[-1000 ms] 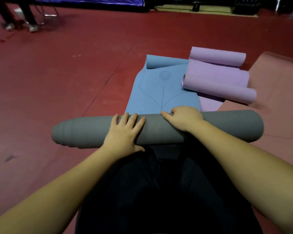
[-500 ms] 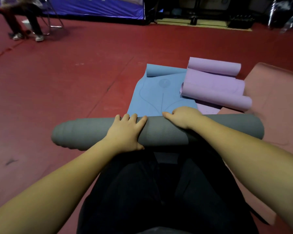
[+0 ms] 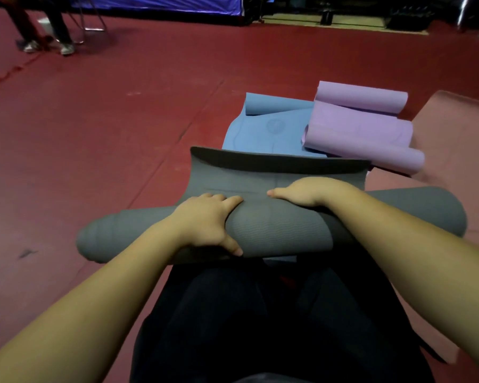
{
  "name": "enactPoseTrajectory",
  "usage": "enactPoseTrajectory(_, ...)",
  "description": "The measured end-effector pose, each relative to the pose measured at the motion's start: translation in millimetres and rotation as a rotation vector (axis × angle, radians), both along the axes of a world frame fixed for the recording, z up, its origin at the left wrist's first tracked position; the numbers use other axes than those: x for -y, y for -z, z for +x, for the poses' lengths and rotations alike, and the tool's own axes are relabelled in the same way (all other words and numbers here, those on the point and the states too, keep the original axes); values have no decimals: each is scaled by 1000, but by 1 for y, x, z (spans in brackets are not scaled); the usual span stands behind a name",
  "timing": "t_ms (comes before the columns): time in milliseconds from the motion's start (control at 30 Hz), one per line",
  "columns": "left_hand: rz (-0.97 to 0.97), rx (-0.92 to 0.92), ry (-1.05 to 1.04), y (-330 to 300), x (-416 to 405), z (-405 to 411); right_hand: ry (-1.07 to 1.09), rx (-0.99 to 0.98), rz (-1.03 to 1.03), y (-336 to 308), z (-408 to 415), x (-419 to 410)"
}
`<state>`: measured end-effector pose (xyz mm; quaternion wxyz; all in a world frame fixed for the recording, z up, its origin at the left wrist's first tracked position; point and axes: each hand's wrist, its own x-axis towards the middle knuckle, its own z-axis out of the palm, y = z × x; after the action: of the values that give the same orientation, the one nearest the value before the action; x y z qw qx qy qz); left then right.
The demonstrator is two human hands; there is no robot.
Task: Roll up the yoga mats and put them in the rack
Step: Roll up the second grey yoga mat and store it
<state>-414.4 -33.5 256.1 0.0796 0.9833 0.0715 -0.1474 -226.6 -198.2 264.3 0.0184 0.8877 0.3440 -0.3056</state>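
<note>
Floor (image 3: 108, 134): dark red, a faint seam line crossing it diagonally. On it I count a grey mat (image 3: 274, 228), mostly rolled, one flap loose and curling up at its far edge; behind it a blue mat (image 3: 255, 134), spread flat with its far end curled; a purple mat (image 3: 357, 128) lying partly over the blue one, both ends rolled; a pink mat (image 3: 454, 139) flat at right. Far left, I see chair legs (image 3: 91, 20) and someone's shoes (image 3: 67, 48).
</note>
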Motion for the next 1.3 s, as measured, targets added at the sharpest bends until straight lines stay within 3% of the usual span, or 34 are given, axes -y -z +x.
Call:
enactPoseTrajectory(200, -271, -186, -86, -5, -24, 29, -30, 388, 369, 14, 3, 6)
enactPoseTrajectory(433, -655, -393, -229, -3, -46, 62, -43, 481, 318, 32, -22, 24)
enactPoseTrajectory(600, -742, -409, -282, 1, -52, 70, -8, 507, 308, 36, -15, 16)
enactPoseTrajectory(667, -636, -290, -233, 1, -51, 67, -8, 500, 297, 38, -10, 13)
enactPoseTrajectory(800, -203, 6, -42, 4, -45, 47, -4, 470, 284, 40, -4, 6)
enactPoseTrajectory(967, 235, 550, 45, 44, -11, 4, 26, 389, 240, 37, 4, 0)
enactPoseTrajectory(1033, 366, 498, 58, 55, 1, -7, 36, 358, 228, 35, 5, -1)
enactPoseTrajectory(1133, 455, 264, -3, 54, 11, -9, 40, 330, 210, 33, 5, -3)
enactPoseTrajectory(1300, 449, 197, -21, 40, 12, 5, 81, 275, 172, 26, 6, -6)
